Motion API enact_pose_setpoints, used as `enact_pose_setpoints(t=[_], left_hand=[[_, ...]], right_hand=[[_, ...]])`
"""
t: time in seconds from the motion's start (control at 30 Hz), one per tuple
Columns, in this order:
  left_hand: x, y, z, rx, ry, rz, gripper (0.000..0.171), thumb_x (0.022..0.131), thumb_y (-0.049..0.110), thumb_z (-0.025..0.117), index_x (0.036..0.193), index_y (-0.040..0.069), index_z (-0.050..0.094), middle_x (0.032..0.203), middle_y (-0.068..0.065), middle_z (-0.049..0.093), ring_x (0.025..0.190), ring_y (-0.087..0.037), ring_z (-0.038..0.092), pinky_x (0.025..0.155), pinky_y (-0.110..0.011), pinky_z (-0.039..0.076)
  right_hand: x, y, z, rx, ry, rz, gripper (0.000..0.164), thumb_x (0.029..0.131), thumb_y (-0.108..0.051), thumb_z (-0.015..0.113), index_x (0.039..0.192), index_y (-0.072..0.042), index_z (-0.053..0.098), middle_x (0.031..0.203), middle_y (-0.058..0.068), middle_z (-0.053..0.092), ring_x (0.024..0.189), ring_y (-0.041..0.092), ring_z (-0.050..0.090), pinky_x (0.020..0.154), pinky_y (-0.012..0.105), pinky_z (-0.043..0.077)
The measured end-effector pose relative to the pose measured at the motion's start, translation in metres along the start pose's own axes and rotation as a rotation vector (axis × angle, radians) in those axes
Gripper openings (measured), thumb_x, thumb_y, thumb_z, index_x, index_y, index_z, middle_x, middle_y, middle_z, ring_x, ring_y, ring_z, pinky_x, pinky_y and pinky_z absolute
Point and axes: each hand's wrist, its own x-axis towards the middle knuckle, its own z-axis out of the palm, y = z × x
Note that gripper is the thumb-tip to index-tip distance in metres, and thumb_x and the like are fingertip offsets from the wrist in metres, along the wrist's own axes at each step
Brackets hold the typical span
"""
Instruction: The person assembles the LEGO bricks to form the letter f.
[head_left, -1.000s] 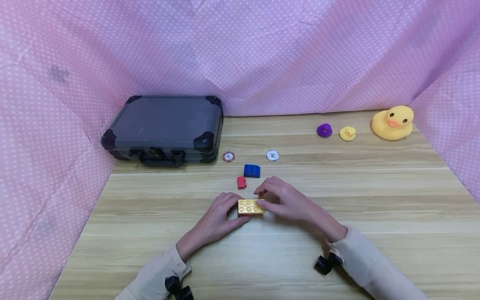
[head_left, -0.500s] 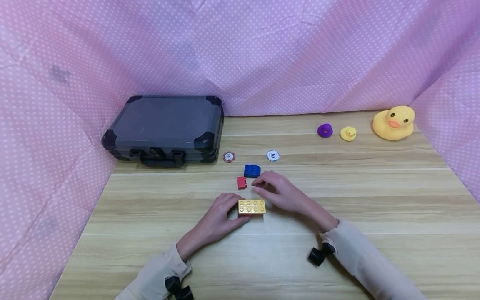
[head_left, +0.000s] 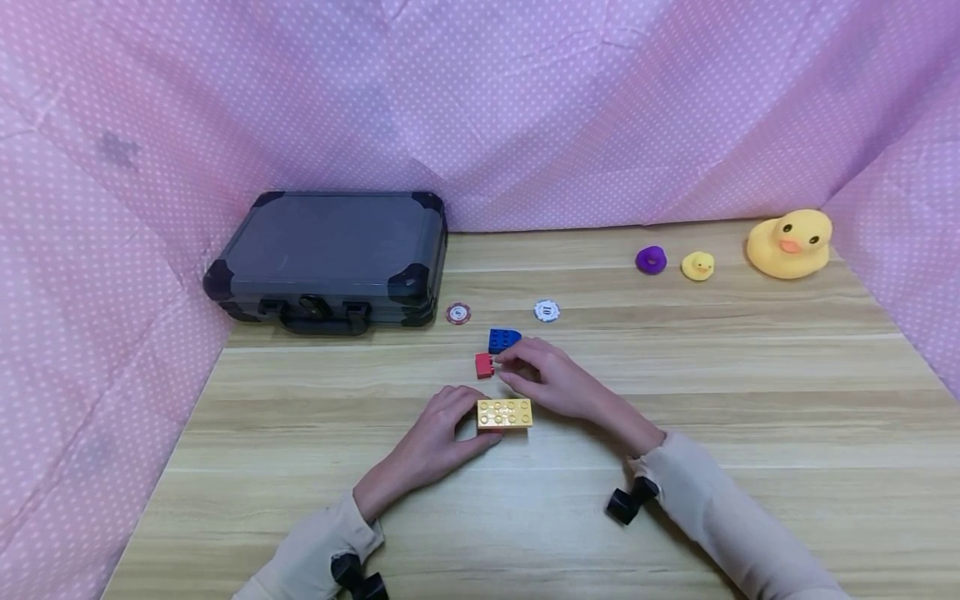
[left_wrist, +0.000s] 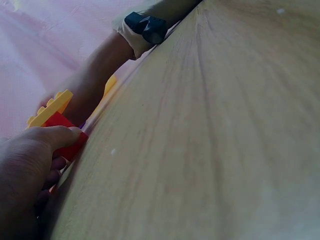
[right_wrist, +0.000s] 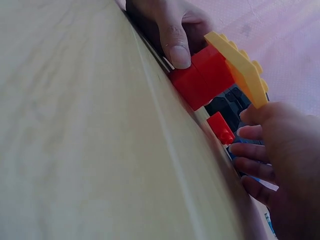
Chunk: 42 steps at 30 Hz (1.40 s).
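My left hand (head_left: 435, 437) grips a small stack of toy building bricks on the table, its thumb at the front and its other fingers at the back. A yellow studded plate (head_left: 505, 413) tops this stack; the red bricks (right_wrist: 200, 75) beneath show in the right wrist view. Beyond it lie a loose red brick (head_left: 483, 365) on its side and a blue brick (head_left: 501, 339) with a rounded end. My right hand (head_left: 555, 379) hovers beside these two, fingers loosely bent and holding nothing. Its fingertips partly cover the blue brick's right end; contact is unclear.
A dark grey case (head_left: 330, 250) stands at the back left. Two poker chips, one red (head_left: 458, 313) and one white (head_left: 547, 311), lie behind the bricks. At the back right sit a purple duck (head_left: 651, 260), a small yellow duck (head_left: 698, 266) and a large one (head_left: 789, 244).
My right hand has left the yellow plate and moved away from me, up to the loose red and blue bricks. The left hand and its stack have stayed in place.
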Motion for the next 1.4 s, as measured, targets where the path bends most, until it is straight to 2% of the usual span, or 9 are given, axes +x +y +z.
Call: enact_pose_setpoints(t=[0.87, 1.13, 1.4], left_hand=[[0.001, 0.000, 0.002, -0.005, -0.009, -0.009, 0.034, 0.091, 0.029, 0.082, 0.119, 0.015, 0.069, 0.118, 0.005, 0.066, 0.112, -0.014, 0.054, 0.098, -0.042, 0.046], [0.000, -0.001, 0.001, -0.007, -0.009, -0.015, 0.033, 0.092, 0.029, 0.082, 0.119, 0.016, 0.069, 0.119, 0.007, 0.065, 0.112, -0.013, 0.053, 0.098, -0.042, 0.046], [-0.001, -0.001, 0.001, -0.011, -0.008, -0.025, 0.033, 0.092, 0.030, 0.082, 0.119, 0.017, 0.069, 0.119, 0.008, 0.065, 0.112, -0.013, 0.053, 0.097, -0.042, 0.046]], right_hand=[[0.010, 0.000, 0.008, -0.146, 0.000, 0.037, 0.037, 0.097, -0.018, 0.074, 0.130, -0.004, 0.067, 0.119, 0.007, 0.063, 0.107, 0.020, 0.060, 0.093, 0.040, 0.052], [0.012, 0.001, 0.012, -0.212, 0.020, 0.028, 0.037, 0.096, -0.019, 0.076, 0.129, -0.005, 0.068, 0.119, 0.008, 0.063, 0.104, 0.021, 0.058, 0.090, 0.039, 0.053], [0.011, 0.002, 0.016, -0.229, 0.048, 0.033, 0.037, 0.094, -0.024, 0.079, 0.126, -0.007, 0.068, 0.119, 0.006, 0.063, 0.106, 0.021, 0.058, 0.091, 0.040, 0.052]])
